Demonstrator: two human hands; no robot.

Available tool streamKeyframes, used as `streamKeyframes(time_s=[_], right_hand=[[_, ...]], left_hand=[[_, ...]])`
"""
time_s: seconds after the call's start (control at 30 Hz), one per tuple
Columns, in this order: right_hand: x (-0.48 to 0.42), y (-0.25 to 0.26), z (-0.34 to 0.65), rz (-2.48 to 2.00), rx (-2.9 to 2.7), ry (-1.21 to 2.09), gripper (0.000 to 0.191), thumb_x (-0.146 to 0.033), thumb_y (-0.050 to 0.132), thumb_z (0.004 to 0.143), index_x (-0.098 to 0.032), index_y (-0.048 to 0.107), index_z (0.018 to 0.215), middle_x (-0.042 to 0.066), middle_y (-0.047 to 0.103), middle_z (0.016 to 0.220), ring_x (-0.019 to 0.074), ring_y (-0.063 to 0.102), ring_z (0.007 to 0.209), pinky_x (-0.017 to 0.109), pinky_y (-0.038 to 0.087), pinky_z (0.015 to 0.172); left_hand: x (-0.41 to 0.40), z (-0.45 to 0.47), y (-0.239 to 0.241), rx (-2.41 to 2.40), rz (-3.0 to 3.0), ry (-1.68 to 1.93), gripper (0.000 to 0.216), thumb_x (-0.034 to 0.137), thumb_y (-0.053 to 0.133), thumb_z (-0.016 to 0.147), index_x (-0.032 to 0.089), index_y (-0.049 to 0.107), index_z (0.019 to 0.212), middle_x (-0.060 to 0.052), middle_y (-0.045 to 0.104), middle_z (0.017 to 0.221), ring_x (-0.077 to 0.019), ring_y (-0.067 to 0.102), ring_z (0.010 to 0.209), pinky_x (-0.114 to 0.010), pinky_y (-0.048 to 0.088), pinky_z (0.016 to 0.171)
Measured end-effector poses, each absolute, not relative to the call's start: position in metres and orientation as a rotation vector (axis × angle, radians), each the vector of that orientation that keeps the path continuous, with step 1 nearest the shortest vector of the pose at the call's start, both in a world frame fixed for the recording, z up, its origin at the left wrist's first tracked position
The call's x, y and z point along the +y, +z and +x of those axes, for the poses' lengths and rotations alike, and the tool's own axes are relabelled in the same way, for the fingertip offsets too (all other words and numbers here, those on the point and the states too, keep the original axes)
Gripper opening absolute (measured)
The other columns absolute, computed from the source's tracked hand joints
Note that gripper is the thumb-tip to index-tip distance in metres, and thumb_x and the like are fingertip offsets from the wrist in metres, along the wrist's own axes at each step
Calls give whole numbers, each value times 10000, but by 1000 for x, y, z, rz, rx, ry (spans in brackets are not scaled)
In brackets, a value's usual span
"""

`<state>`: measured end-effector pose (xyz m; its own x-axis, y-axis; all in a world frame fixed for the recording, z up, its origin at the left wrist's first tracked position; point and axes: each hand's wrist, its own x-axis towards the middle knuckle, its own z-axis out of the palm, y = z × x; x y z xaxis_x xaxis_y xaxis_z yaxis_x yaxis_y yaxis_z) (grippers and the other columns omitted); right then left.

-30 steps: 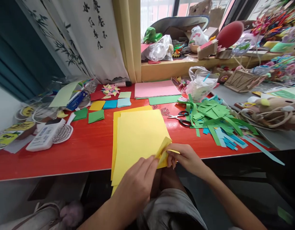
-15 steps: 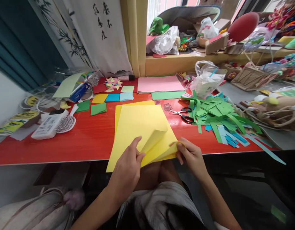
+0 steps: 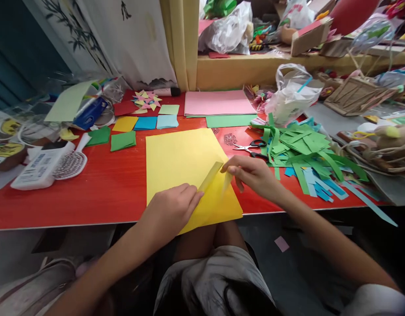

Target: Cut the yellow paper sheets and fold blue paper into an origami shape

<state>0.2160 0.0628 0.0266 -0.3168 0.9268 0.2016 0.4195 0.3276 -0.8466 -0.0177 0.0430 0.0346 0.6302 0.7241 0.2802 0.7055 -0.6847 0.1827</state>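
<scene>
Yellow paper, a big flat sheet (image 3: 179, 162), lies on the shiny red table (image 3: 100, 193), and its near corner hangs a little over the table's front edge. The left hand (image 3: 171, 210) rests on the near part of the sheet, with its fingertips pinching a raised fold of the paper. The right hand (image 3: 251, 173) is at about 2 o'clock from the left hand, and its thumb and fingers nip the other end of that fold, which stands up as a thin yellow strip between the two hands. Just past the right hand, at 12 o'clock from it, lie scissors with black handles (image 3: 253, 149). At 3 o'clock from the scissors sits a heap of green and blue paper strips (image 3: 304, 158). Far to the left, at 9 o'clock from the yellow sheet, lie a white hairbrush (image 3: 72, 160) and small green paper squares (image 3: 123, 140). Farther back, at 12 o'clock from the sheet, lies a flat pink paper sheet (image 3: 218, 103), with a crinkly clear plastic bag (image 3: 292, 94) beside it at 3 o'clock.
</scene>
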Motion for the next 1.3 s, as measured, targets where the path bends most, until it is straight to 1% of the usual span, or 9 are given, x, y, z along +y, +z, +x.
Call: streamKeyframes(time_s=[0.07,0.17,0.23,0.33,0.5,0.63,0.73,0.83,1.3], right_hand=[[82,42,222,-1227,-2188,761,467,-505,375,941,-145,609,758,44,611,769,66,486,475,239,401,509],[97,57,224,-1387,-2220,321,428,-520,578,835,-176,609,1088,91,619,1041,101,503,565,281,434,564],[103,58,218,-1335,-2294,418,523,-495,594,835,-194,510,1255,126,533,1245,99,535,602,298,473,599],[112,47,206,-1224,-2366,710,618,-468,586,851,-186,383,1362,141,441,1356,106,572,682,289,505,619],[124,16,202,-1151,-2251,922,511,-412,576,866,-170,431,1292,102,526,1170,79,495,611,261,475,556],[123,5,207,-1112,-2226,1026,514,-348,612,840,-169,432,1287,49,533,1008,62,461,576,228,432,502],[122,5,206,-1098,-2217,1044,523,-326,617,832,-163,430,1292,36,531,973,60,462,576,216,418,487],[122,6,204,-1124,-2253,992,477,-354,627,819,-152,479,1224,35,536,943,65,474,575,216,414,476],[118,3,201,-1125,-2290,871,337,-361,620,812,-179,529,1081,44,574,914,103,552,636,220,444,493]], left_hand=[[62,-11,38,1182,2548,396,345,277,416,938,168,407,610,35,427,557,-92,417,517,-238,278,513],[85,-1,36,1187,2242,411,366,349,384,941,174,389,620,40,414,564,-90,413,526,-225,305,519],[97,5,32,1093,2179,404,338,392,393,935,175,428,679,31,464,621,-99,448,562,-228,330,529],[114,11,24,822,2218,306,326,426,485,898,172,455,696,24,463,664,-101,450,567,-236,356,531],[139,13,12,587,1901,319,313,426,662,784,165,500,723,26,500,713,-88,487,618,-208,410,549],[143,11,5,655,1475,462,181,318,587,864,166,522,790,36,534,734,-54,520,607,-167,452,549],[140,9,4,687,1403,556,73,245,573,876,187,529,867,39,561,803,-39,560,644,-141,490,580],[138,7,4,698,1412,644,125,217,606,857,222,523,951,54,566,803,-34,571,653,-129,508,590],[139,5,6,763,1547,631,81,243,631,829,218,602,900,-2,607,850,-91,608,702,-182,548,606]])
